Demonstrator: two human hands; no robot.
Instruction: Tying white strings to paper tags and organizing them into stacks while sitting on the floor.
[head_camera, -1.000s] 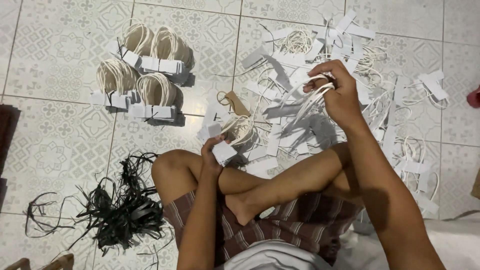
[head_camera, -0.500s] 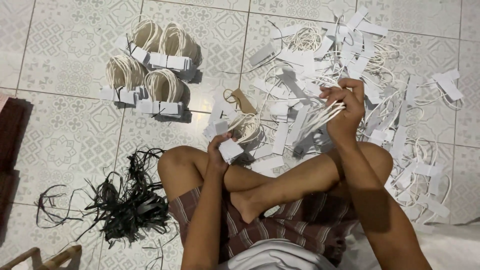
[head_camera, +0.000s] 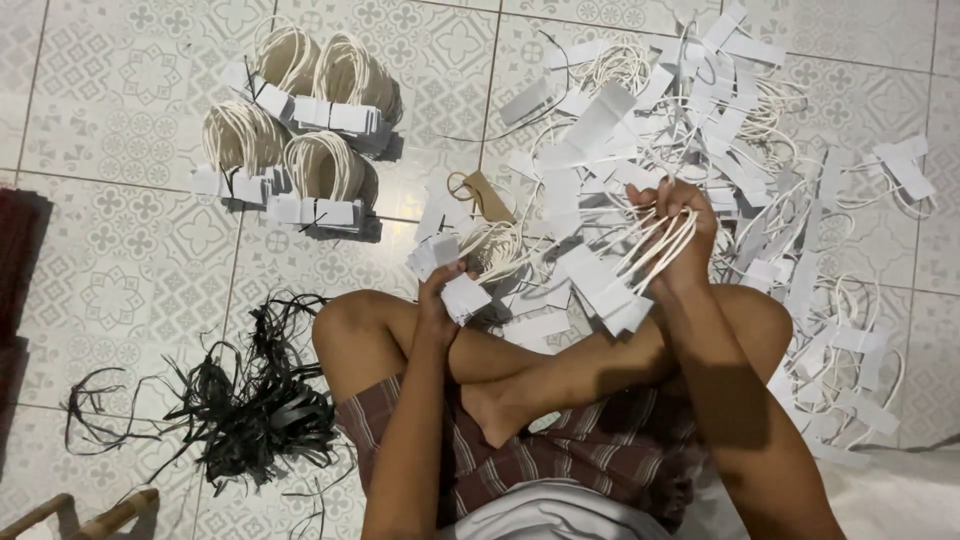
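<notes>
The place looked like a room in a home that was used for piecework by hand. The floor (head_camera: 130, 300) was covered with pale ceramic tiles with a flower pattern, and the person sat directly on it with bare crossed legs. There was no workbench; the materials lay on the tiles: tied bundles of cord handles (head_camera: 300, 130), a loose heap of white paper strips (head_camera: 720, 150), and a tangle of black plastic straps (head_camera: 250, 400).

Bare tile floor (head_camera: 120, 120) lies open at the far left. The four tied bundles (head_camera: 300, 130) sit left of the middle. A big loose pile (head_camera: 760, 170) fills the right. Black strips (head_camera: 250, 400) block the near left.
</notes>
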